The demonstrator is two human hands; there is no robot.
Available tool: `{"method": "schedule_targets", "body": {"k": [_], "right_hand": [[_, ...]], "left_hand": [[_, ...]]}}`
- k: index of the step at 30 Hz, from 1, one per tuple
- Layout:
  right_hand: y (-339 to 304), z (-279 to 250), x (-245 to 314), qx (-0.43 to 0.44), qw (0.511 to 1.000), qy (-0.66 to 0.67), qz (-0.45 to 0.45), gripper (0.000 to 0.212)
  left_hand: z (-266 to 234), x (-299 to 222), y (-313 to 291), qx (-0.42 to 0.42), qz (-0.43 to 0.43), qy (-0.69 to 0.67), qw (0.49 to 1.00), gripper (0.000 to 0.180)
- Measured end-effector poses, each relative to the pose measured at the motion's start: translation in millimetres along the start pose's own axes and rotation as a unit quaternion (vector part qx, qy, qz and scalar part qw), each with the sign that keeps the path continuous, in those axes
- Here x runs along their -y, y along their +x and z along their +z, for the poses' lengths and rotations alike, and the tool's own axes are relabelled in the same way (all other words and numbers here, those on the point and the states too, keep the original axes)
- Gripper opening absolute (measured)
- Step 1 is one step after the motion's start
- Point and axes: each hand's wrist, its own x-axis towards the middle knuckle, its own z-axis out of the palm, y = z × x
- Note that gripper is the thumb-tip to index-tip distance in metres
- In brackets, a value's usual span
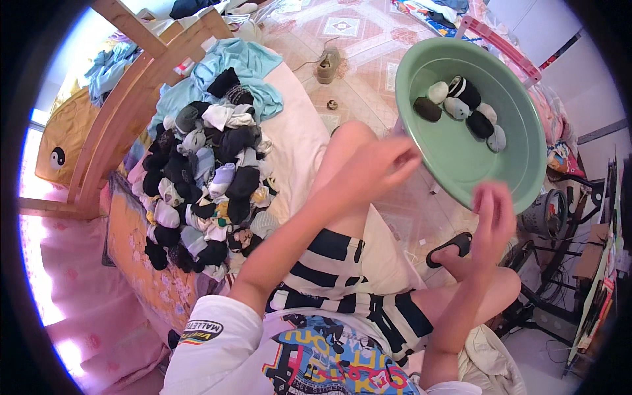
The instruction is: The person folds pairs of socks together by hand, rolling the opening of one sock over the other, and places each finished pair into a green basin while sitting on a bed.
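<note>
My left hand [390, 161], a little blurred, hovers by the near left rim of a round green tub [454, 168]. Its fingers and thumb are apart, with nothing seen between them. My right hand [492, 203], also blurred, is raised over the tub's front rim; its fingers are bent but apart, and no object shows in it. Inside the tub lie several rolled-up socks, among them a dark brown one [428, 109], a black one with white stripes [465, 92] and a grey one [497, 139]. A big heap of socks [204, 172], black, grey and white, covers the bed to my left.
Light blue cloth [253, 66] lies behind the heap, next to a wooden bed frame [108, 145]. A shoe [327, 64] stands on the tiled floor [368, 33]. Black metal equipment [553, 263] and a grey basket [546, 214] are at the right. My foot wears a dark slipper [461, 242].
</note>
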Motion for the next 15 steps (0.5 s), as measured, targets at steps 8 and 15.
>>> {"method": "schedule_targets", "body": {"k": [8, 15], "right_hand": [[-117, 77, -44, 0.072, 0.996, 0.043, -0.018, 0.009], [-96, 119, -43, 0.086, 0.979, 0.148, 0.108, 0.01]], "left_hand": [[26, 36, -59, -0.064, -0.014, 0.07, 0.995, 0.006], [21, 47, -59, -0.084, 0.011, 0.12, 0.989, 0.006]]}}
